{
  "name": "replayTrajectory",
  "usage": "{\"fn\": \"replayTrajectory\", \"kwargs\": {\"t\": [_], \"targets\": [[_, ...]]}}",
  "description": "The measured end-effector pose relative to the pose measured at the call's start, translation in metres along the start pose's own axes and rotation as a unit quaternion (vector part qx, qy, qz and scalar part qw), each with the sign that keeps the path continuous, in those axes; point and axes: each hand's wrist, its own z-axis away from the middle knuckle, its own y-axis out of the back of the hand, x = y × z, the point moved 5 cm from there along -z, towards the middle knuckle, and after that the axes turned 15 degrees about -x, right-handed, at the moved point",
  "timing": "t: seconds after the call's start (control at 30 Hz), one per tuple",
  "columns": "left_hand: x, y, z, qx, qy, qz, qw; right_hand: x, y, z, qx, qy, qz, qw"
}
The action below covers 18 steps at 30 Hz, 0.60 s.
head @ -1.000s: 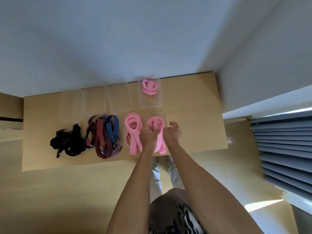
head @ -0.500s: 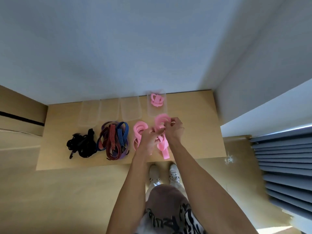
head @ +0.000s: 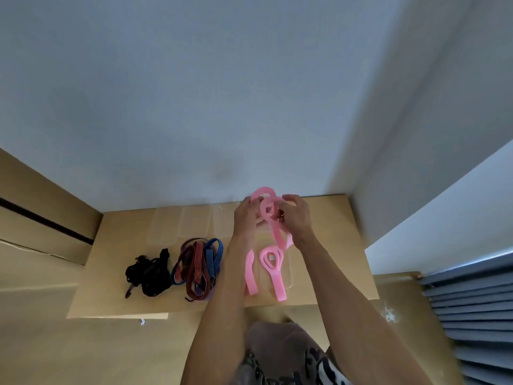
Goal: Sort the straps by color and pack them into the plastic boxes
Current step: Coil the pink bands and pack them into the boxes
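1. Head view: the left hand [head: 245,218] and right hand [head: 297,215] both pinch a coiled pink strap [head: 273,215], lifted above the table's [head: 111,287] far edge.
2. Two more pink straps [head: 273,266] lie below; black straps [head: 148,273] and striped straps [head: 198,262] sit left.

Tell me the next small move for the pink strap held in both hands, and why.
Probably finish coiling it: the left hand and right hand grip the pink strap as a loop, but its tail still hangs loose toward the table. A tidy coil should fit a clear box better.
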Motion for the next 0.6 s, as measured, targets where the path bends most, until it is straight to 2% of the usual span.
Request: {"fn": "replayTrajectory", "kwargs": {"t": [0.13, 0.33, 0.47, 0.6], "targets": [[0.007, -0.005, 0.003, -0.046, -0.019, 0.009, 0.999, -0.001, 0.003, 0.001, 0.050, -0.015, 0.038, 0.998], [-0.005, -0.011, 0.005, -0.073, 0.025, 0.007, 0.997, -0.005, 0.006, 0.005, 0.092, 0.015, 0.018, 0.996], [-0.011, -0.010, 0.006, -0.066, 0.040, 0.058, 0.995, -0.003, 0.002, 0.011, 0.118, 0.042, 0.009, 0.992], [-0.009, -0.003, 0.007, -0.024, 0.032, 0.085, 0.996, 0.003, -0.005, 0.015, 0.106, 0.057, -0.006, 0.993]]}}
